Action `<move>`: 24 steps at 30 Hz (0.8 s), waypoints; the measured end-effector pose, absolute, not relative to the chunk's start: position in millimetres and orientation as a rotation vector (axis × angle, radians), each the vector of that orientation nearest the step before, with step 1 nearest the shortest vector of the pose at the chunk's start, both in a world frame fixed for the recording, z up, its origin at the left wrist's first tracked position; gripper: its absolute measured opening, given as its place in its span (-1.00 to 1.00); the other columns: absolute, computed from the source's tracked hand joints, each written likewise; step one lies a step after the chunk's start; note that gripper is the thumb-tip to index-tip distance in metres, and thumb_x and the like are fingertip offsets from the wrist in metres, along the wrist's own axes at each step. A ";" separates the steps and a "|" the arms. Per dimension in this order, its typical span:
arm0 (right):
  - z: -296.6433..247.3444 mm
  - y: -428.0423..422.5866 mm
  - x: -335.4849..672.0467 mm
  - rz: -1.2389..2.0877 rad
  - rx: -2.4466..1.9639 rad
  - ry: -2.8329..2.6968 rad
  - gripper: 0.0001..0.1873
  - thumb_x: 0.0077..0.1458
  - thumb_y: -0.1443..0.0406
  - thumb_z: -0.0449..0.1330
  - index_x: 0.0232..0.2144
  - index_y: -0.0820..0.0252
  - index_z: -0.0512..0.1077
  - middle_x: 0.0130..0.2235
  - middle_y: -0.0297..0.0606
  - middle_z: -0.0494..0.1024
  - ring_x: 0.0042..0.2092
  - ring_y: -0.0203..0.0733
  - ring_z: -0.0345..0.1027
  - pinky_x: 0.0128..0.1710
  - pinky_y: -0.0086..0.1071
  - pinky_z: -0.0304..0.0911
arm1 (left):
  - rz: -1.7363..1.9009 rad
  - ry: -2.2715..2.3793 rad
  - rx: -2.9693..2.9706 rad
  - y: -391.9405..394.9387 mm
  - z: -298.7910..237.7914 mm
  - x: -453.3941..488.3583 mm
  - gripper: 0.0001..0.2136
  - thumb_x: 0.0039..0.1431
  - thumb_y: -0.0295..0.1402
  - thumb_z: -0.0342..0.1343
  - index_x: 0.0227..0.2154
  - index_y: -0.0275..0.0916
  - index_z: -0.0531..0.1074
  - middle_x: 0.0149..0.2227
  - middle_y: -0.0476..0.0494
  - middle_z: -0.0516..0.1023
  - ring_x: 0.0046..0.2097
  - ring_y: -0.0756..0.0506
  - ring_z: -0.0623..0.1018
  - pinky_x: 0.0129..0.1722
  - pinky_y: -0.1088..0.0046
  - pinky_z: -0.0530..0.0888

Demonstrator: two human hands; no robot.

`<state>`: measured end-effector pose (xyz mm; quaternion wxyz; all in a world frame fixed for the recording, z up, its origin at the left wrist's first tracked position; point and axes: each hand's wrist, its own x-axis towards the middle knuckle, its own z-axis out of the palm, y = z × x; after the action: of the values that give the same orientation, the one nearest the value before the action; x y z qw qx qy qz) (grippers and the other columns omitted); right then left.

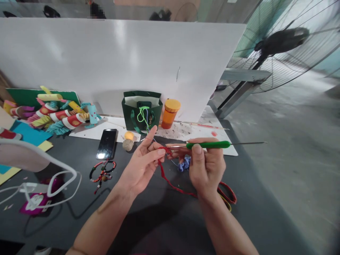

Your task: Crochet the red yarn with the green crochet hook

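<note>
- Your left hand (pixel 143 161) pinches the red yarn (pixel 162 173), mid-scene.
- Your right hand (pixel 208 168), fingers curled, grips the green-handled hook (pixel 212 145) (its tip at the yarn) to the right.

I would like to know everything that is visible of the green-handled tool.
The green-handled tool has a smooth, plastic-looking grip and a thin, metallic-looking shaft at each end. The right hand holds it nearly level above the dark table. Its left shaft reaches the red yarn at the left hand; that tip is unclear.
</note>
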<state>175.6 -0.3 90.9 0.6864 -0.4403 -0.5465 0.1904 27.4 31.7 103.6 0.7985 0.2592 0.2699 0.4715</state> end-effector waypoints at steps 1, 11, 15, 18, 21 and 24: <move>90.3 0.3 176.5 0.484 -0.969 -1.212 -0.90 0.41 0.14 0.08 -0.15 -0.04 0.34 -0.41 -0.32 0.70 -0.46 -0.13 0.63 -0.53 -0.30 0.45 | 1.013 0.576 0.565 32.2 103.3 27.2 -0.33 -0.02 -0.52 0.43 0.21 -0.05 0.49 -0.42 0.14 0.50 -0.41 0.11 0.43 -0.32 0.56 0.43; 82.9 11.1 173.4 0.809 -0.835 -1.082 -0.86 0.26 0.13 0.29 -0.22 0.03 0.47 -0.40 -0.34 0.71 -0.50 -0.20 0.57 -0.58 -0.39 0.36 | 1.090 0.574 0.713 27.9 104.3 32.4 -0.38 -0.03 -0.49 0.43 0.15 0.02 0.55 -0.38 0.11 0.48 -0.35 0.05 0.46 -0.23 0.44 0.45; 81.0 10.4 173.9 0.801 -0.830 -1.069 -0.87 0.27 0.15 0.30 -0.22 0.03 0.51 -0.43 -0.35 0.70 -0.50 -0.21 0.55 -0.56 -0.39 0.37 | 1.119 0.564 0.709 29.3 104.3 32.7 -0.42 -0.02 -0.46 0.44 0.12 0.03 0.57 -0.34 0.07 0.51 -0.31 0.04 0.46 -0.23 0.44 0.48; 82.1 10.1 174.7 0.807 -0.835 -1.067 -0.85 0.26 0.12 0.30 -0.22 0.04 0.53 -0.44 -0.35 0.69 -0.52 -0.23 0.53 -0.55 -0.39 0.35 | 1.131 0.581 0.700 30.0 103.2 33.0 -0.42 -0.05 -0.42 0.48 0.09 0.02 0.59 -0.33 0.07 0.51 -0.28 0.04 0.48 -0.23 0.49 0.50; 83.9 9.6 174.5 0.845 -0.864 -1.047 -0.80 0.24 0.09 0.32 -0.23 0.06 0.54 -0.42 -0.33 0.70 -0.52 -0.24 0.53 -0.55 -0.39 0.33 | 1.152 0.606 0.728 29.5 101.1 33.8 -0.38 -0.08 -0.43 0.50 0.11 0.02 0.57 -0.34 0.07 0.49 -0.25 0.03 0.49 -0.20 0.50 0.53; 84.3 9.2 174.3 0.879 -0.874 -1.028 -0.76 0.22 0.06 0.34 -0.24 0.07 0.55 -0.41 -0.32 0.70 -0.53 -0.23 0.52 -0.56 -0.38 0.32 | 1.183 0.626 0.779 29.1 98.9 34.4 -0.37 -0.06 -0.44 0.49 0.14 0.03 0.56 -0.34 0.08 0.48 -0.27 0.05 0.49 -0.20 0.52 0.54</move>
<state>174.3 9.2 84.3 0.6930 -0.3912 -0.4601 0.3937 34.4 29.1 98.9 0.7149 0.3517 0.2828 0.5340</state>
